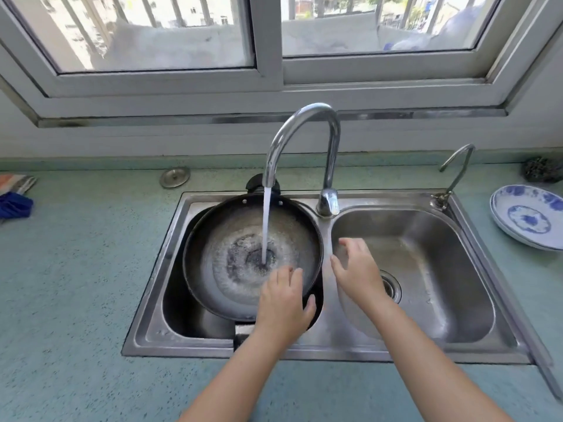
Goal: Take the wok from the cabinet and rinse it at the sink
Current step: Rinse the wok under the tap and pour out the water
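A dark round wok [231, 239] lies tilted in the left basin of the steel double sink [457, 208]. Water runs from the tall chrome tap [304, 117] into the wok's middle and pools there. My left hand [283, 300] grips the wok's near rim, fingers inside and thumb under the edge. My right hand [356, 269] hovers open over the divider and the right basin, holding nothing. The wok's far black handle [254, 181] pokes up behind the spout; the near handle is mostly hidden by my left wrist.
A blue-and-white plate [530, 220] sits on the green counter at the right. A small second tap [457, 169] stands by the right basin. A dark scrubber [542, 169] lies at the far right, blue cloth [13, 204] at the far left. The window is directly behind.
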Available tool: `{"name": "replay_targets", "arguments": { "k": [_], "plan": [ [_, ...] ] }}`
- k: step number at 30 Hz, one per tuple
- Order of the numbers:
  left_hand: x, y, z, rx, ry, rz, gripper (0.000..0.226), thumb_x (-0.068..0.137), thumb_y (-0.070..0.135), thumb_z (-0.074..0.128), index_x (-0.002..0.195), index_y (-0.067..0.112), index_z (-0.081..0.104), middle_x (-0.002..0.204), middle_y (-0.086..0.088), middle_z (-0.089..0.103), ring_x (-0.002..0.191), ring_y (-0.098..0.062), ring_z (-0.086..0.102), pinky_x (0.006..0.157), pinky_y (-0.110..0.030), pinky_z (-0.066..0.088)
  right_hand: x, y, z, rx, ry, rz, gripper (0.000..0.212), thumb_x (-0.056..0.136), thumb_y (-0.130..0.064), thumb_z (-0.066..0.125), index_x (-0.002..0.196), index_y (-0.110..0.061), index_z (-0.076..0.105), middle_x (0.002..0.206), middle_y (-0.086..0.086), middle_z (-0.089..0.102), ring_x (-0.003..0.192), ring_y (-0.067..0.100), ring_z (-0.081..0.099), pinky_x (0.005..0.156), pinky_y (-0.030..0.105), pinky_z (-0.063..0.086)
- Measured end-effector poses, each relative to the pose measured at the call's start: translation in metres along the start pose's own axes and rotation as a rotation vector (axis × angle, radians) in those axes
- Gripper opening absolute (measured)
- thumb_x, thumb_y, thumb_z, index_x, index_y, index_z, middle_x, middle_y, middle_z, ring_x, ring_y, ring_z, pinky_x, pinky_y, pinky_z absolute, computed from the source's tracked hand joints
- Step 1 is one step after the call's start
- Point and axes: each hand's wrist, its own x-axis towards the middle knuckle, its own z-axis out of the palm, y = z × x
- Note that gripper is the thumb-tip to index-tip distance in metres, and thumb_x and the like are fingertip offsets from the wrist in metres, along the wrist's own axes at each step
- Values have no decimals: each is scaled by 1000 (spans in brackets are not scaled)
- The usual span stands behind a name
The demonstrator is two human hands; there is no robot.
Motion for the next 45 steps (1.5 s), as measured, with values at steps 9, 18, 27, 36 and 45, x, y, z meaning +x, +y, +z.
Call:
{"name": "replay_targets", "arguments": {
  "k": [9, 18, 27, 36, 45],
  "plan": [
    [41, 12, 33, 4, -163, 102, 51, 72, 37, 42, 107, 9, 69, 114, -8, 68, 102, -25, 66, 80, -36, 57, 61, 18, 4, -330, 94, -321, 62, 56, -5, 81, 114, 4, 62, 119, 23, 63, 108, 40, 62, 81, 52, 53],
    [49, 5, 56, -35, -226, 150, 51, 71, 35, 42, 106, 14, 71, 114, 0, 69, 102, -15, 64, 79, -26, 54, 73, 34, 22, -333, 9, -364, 56, 73, -18, 43, 129, -7, 43, 132, 12, 58, 119, 30, 56, 84, 46, 55],
    [47, 3, 63, -70, -199, 145, 50, 72, 31, 44, 110, 11, 68, 119, -3, 67, 105, -16, 60, 81, -28, 54, 70, 33, 43, -162, 122, -314, 64, 69, -13, 47, 132, -7, 38, 137, 14, 51, 123, 23, 45, 92, 42, 50],
    [39, 5, 55, -38, -232, 79, 54, 68, 33, 42, 111, 12, 68, 118, -5, 67, 102, -21, 67, 79, -31, 56, 56, 26, 41, -278, 72, -224, 64, 66, -23, 43, 128, -6, 43, 131, 16, 57, 110, 31, 62, 86, 45, 54],
    [18, -6, 36, -7, -164, -4, 49, 67, 31, 41, 101, 9, 68, 110, -10, 70, 95, -24, 68, 72, -31, 56, 33, 7, 40, -290, 65, -107, 58, 70, -29, 40, 113, 2, 63, 117, 18, 65, 104, 36, 64, 82, 53, 53]
  ]
}}
